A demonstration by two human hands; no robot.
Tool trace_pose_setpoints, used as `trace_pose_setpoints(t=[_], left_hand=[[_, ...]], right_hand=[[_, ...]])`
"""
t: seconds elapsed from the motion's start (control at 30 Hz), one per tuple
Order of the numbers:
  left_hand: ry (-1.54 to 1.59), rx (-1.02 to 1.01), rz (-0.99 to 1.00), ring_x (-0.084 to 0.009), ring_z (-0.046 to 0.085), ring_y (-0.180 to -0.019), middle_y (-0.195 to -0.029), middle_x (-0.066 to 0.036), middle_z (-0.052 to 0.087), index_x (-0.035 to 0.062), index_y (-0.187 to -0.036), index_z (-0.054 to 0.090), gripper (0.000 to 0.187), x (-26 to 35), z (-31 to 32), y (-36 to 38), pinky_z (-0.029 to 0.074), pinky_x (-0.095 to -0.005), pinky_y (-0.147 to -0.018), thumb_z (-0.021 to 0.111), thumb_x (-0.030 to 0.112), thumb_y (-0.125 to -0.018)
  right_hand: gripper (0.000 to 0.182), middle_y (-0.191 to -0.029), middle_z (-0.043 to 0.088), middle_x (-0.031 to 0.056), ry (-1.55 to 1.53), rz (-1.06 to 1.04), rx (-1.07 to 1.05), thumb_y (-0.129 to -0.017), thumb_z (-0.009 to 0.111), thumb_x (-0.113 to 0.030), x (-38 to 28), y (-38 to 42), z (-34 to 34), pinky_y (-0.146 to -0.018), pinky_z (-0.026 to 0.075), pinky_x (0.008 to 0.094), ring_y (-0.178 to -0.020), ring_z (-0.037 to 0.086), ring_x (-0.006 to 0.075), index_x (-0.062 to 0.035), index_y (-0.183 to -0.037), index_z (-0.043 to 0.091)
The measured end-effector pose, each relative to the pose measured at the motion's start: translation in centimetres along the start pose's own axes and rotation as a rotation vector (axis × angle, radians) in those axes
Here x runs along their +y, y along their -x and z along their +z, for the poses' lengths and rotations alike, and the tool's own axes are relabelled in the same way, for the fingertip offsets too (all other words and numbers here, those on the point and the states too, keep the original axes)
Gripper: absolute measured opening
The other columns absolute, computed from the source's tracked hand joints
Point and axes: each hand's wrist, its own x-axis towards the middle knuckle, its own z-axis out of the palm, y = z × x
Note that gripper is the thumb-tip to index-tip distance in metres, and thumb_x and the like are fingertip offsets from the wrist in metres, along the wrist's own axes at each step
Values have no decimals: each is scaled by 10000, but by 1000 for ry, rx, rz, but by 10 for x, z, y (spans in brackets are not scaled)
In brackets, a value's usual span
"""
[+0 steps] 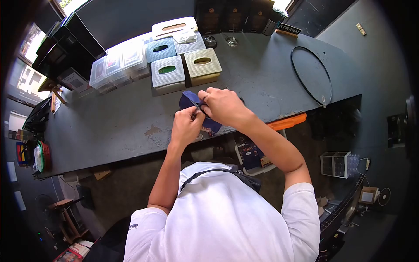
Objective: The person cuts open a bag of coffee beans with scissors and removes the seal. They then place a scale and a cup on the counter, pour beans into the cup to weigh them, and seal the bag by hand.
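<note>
Head view, centre of the frame: both hands meet over the dark grey counter [109, 122], holding a small dark blue pouch [188, 100] lifted off it, probably so its edge can be worked. Left hand [187, 126] grips it from below; right hand [222, 106] pinches its top. Tissue boxes [168, 74] sit just above.

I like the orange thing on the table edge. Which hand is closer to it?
Right. The right hand is on the orange tool's side; the left hand is farther away, beyond it.
</note>
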Motion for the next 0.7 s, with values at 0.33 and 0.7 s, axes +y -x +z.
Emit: trace_pose_setpoints(t=[0.33,0.7], left_hand=[[-36,-18,-43,-78,364,-554,-558,15,435,7,-682,515,451,-4,-17,-16,324,-308,-484,666,354,-928],[-332,-11,27,-344,545,-496,-561,-207,532,-47,-673,576,240,13,-39,-10,455,-412,-544,627,165,-774]], right_hand=[[181,-897,673,172,-139,-3,-58,-883,602,-229,6,-11,1,-779,533,486,-880,651,394,-55,-910,642],[143,-932,662,150,56,83,34,-897,621,-184,11,-8,-12,-751,546,458,-877,671,356,-48,-940,601]])
